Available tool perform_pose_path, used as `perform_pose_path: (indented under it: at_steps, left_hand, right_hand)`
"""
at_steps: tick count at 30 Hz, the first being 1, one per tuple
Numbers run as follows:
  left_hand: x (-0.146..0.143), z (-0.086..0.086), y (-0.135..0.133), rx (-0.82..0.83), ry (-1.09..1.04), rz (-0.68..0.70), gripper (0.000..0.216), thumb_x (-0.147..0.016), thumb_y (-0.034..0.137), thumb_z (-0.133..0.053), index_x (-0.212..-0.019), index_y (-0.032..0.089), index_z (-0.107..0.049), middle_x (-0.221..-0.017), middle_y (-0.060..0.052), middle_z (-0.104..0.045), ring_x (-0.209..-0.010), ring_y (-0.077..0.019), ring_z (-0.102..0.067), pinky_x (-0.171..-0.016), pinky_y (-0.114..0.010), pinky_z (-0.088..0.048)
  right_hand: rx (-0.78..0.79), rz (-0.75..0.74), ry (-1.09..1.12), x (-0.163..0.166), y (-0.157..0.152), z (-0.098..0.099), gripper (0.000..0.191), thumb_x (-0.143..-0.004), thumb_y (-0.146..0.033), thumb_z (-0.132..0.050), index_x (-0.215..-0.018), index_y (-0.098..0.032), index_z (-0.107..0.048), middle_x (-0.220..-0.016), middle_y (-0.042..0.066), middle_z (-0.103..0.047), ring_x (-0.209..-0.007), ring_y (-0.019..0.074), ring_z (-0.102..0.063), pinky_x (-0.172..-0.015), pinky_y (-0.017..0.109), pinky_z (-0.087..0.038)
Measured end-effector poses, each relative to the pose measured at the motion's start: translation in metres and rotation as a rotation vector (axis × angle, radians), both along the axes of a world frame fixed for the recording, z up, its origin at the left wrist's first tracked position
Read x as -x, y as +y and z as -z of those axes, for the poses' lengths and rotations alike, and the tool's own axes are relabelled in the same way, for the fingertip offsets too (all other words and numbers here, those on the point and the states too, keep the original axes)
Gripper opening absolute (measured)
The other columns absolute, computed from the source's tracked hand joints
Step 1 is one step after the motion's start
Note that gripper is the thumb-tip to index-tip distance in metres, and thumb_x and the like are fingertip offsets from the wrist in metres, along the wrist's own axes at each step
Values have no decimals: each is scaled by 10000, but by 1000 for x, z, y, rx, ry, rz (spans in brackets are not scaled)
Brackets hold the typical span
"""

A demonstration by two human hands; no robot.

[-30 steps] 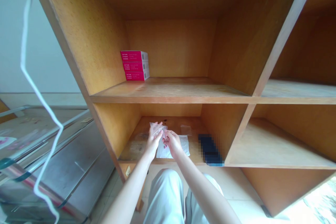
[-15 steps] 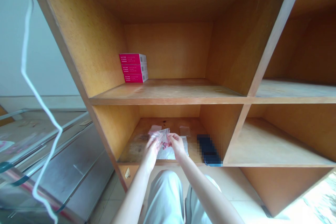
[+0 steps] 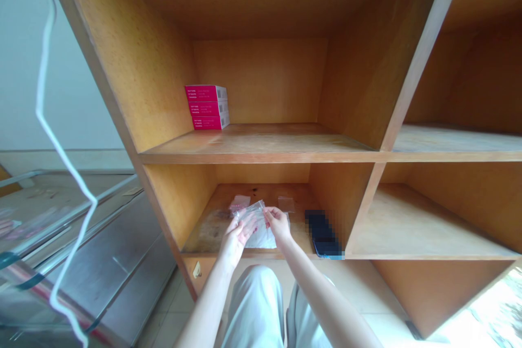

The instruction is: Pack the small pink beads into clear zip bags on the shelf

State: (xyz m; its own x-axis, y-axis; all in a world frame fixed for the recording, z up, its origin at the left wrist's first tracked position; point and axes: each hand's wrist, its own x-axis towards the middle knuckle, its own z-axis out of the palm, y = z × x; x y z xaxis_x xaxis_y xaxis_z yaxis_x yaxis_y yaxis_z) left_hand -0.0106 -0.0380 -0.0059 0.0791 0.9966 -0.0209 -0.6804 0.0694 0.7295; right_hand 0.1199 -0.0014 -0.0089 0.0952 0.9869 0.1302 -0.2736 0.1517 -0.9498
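Both my hands are at the front of the lower left shelf (image 3: 204, 239) of a wooden shelf unit. My left hand (image 3: 237, 235) lies palm up under a small clear plastic bag (image 3: 249, 216) with tiny red bits inside, its fingers loosely curled round it. My right hand (image 3: 277, 221) pinches the bag's right edge. Beneath them a white sheet or pouch (image 3: 264, 238) lies on the shelf. Two more small clear bags (image 3: 240, 202) (image 3: 286, 204) rest further back.
A dark blurred flat object (image 3: 322, 234) lies at the right of the same shelf. Three pink boxes (image 3: 206, 107) are stacked on the shelf above. A white cable (image 3: 61, 157) hangs at the left, over metal surfaces (image 3: 101, 261). My light trousers (image 3: 256, 310) show below.
The bag has gone from upright between my fingertips to lying flatter across my left palm. Both hands have dropped a little toward the shelf's front edge.
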Motion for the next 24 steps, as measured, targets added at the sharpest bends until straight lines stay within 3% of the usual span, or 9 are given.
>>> perform_pose_path:
  at_steps: [4,9,14,24]
  left_hand:
    - [6,2,1,-5,45,14,422,-739,172,-564,-1151,141,-481,-1121,-142,-600,-1079,-243,-536,-976,-400,-368]
    - [11,-5,10,-1,328,-73,308,-676,240,-658,-966,162,-590,-995,-92,-659,-915,-194,-619,-872,-318,-437]
    - [5,-9,21,-39,603,55,234,-605,326,-705,-709,131,-627,-719,-65,-678,-685,-168,-631,-693,-281,-476]
    - [5,-10,21,-29,559,30,249,-606,332,-704,-721,135,-604,-712,-53,-671,-682,-166,-639,-717,-302,-485]
  right_hand:
    - [0,-17,-64,-8,5,6,307,-639,-461,-591,-700,-160,-582,-465,-57,-434,-403,71,-333,-413,212,-261]
    - [-69,-158,-262,-17,8,6,197,-669,-360,-575,-666,-166,-607,-523,-25,-517,-459,89,-405,-455,207,-298]
    - [-193,-251,-430,-21,5,-5,166,-687,-319,-564,-641,-173,-628,-642,13,-610,-626,143,-524,-578,234,-372]
    - [-84,-213,-252,-28,2,7,312,-672,-469,-602,-628,-161,-576,-569,-10,-550,-522,104,-462,-521,221,-343]
